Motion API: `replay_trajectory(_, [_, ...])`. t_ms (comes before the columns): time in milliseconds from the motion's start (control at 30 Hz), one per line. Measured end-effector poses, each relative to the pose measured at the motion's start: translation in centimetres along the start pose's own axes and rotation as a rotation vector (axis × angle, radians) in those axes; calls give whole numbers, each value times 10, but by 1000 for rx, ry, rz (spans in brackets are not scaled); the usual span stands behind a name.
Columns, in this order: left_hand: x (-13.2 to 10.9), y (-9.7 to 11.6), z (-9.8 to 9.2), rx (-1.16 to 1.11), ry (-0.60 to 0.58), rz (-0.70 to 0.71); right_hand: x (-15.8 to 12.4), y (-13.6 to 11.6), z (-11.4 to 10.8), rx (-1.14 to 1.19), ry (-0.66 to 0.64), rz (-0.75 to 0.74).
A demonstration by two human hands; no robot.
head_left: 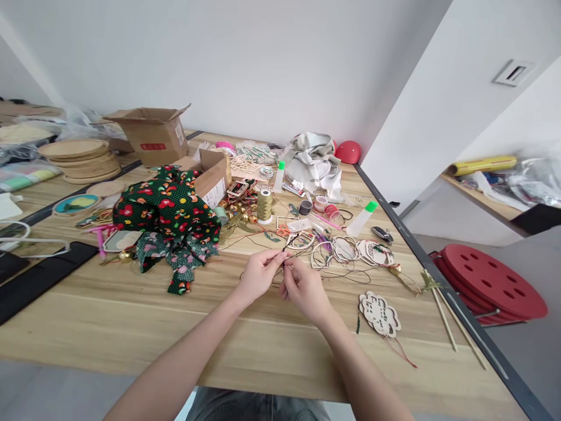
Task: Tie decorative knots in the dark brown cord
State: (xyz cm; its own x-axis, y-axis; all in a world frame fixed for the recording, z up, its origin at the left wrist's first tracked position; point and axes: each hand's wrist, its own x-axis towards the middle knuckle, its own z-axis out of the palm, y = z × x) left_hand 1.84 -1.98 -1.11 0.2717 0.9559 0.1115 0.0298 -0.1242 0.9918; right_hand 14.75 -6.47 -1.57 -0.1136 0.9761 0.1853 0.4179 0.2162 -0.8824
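Close together over the middle of the table, my left hand (259, 273) and my right hand (305, 287) pinch a thin dark cord (285, 250) between thumbs and fingers. The part of the cord inside the fingertips is hidden. Just beyond them lies a wooden cut-out frame (302, 240) with dark thread across it. More wooden cut-outs (346, 248) lie to the right, with loose dark cords looping around them. A gold thread spool (265, 206) stands upright behind my hands, and orange scissors (284, 229) lie near it.
Patterned dark green fabric (169, 204) is heaped at left, against an open cardboard box (213, 175). Green-capped bottles (362, 218), a key fob (382, 234) and a flower-shaped wooden piece (379, 314) are at right. Thin sticks (442, 318) lie by the table's right edge, near red stools (495, 280).
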Motion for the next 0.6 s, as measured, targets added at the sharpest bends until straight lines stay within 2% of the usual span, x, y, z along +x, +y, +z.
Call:
replay_trajectory(233, [2,0,-4,-10,44,-21,1,-2,-4,23,28,-23])
replay_trajectory(600, [1,4,-3,-36,0,-19,-1,-3,-4,-82,90,-31])
